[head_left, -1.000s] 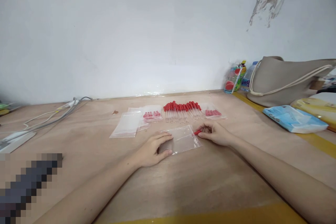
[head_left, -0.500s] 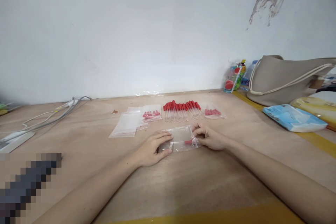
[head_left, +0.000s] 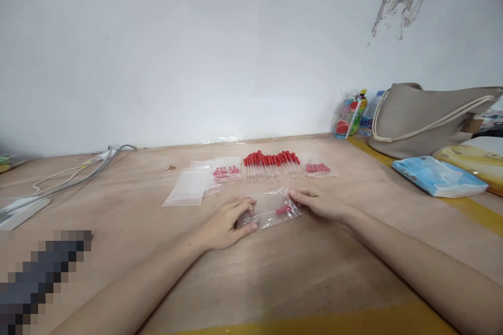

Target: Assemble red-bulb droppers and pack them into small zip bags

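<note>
A clear zip bag (head_left: 269, 204) lies flat in front of me with a dropper (head_left: 283, 210) in it. The dropper's red bulb points right and its thin clear tube runs left. My left hand (head_left: 230, 222) rests on the bag's left end, thumb and fingers spread apart. My right hand (head_left: 316, 202) pinches the bag's upper right corner between thumb and fingers. Behind the bag, a row of several loose red-bulbed droppers (head_left: 271, 163) lies side by side.
Flat zip bags (head_left: 186, 188) lie left of the row. Bags with red-bulbed droppers (head_left: 226, 170) lie beside them, and another filled bag (head_left: 320, 167) is at the right. A blue packet (head_left: 438, 175), a grey bag (head_left: 428, 120) and bottles (head_left: 349, 115) stand farther right; cables (head_left: 94, 167) run at left.
My right hand has shifted from the bag's open right end to its upper right corner. The dropper's red bulb now shows uncovered by fingers. My left fingers have curled slightly.
</note>
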A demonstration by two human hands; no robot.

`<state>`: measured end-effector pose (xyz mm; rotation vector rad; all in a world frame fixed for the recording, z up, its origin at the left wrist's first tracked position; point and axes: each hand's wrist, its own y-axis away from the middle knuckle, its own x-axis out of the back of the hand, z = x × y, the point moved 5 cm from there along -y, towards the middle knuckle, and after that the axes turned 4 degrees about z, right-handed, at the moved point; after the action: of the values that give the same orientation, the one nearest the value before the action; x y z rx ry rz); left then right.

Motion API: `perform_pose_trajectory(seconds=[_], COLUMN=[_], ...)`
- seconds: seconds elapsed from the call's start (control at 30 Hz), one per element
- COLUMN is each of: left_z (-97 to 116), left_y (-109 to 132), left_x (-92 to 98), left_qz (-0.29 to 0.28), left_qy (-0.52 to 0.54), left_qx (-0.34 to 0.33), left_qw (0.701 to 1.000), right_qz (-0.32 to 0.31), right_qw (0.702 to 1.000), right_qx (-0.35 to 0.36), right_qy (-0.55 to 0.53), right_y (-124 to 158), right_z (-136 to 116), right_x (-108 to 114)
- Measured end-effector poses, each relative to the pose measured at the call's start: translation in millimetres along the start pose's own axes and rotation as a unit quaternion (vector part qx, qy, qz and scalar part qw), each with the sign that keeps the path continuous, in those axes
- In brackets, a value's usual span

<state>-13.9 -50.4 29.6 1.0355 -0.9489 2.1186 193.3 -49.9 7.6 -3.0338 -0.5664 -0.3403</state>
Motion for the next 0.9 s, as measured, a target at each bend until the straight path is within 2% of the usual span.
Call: perform_pose_trajectory(seconds=[0.23,0.4,0.47,0.53,0.6,0.7,0.8,0.9], left_z=[-1,-1,-3,-4,-5,-5,-6,-8], left_y=[0,0,1,1,1,1,1,2], left_x=[1.0,2.7,2.6,2.1,1.7,1.2,0.9,-0.8], left_qz=[-0.013,-0.024,-0.022,-0.021,-0.022,-0.025,-0.026,-0.040], left_qy=[0.014,0.022,0.026,0.031,0.035,0.034,0.025,0.005], left_qx=[0.013,0.010,0.015,0.018,0.017,0.015,0.013,0.012], left_qw=[1.000,0.999,0.999,0.999,0.999,0.999,0.999,0.999], right_qz=[0.101,0.141,0.166,0.199,0.238,0.297,0.358,0.383], right_qw=[0.994,0.986,0.982,0.972,0.951,0.895,0.846,0.826], right_qx=[-0.048,-0.080,-0.095,-0.092,-0.059,-0.004,-0.040,-0.090], right_qy=[0.014,-0.027,0.003,0.084,0.188,0.334,0.393,0.403], right_y=[0,2,1,-2,-9,-27,-51,-77], right_z=[10,18,22,23,18,3,-7,-10], right_x=[-3,1,6,17,32,55,72,79])
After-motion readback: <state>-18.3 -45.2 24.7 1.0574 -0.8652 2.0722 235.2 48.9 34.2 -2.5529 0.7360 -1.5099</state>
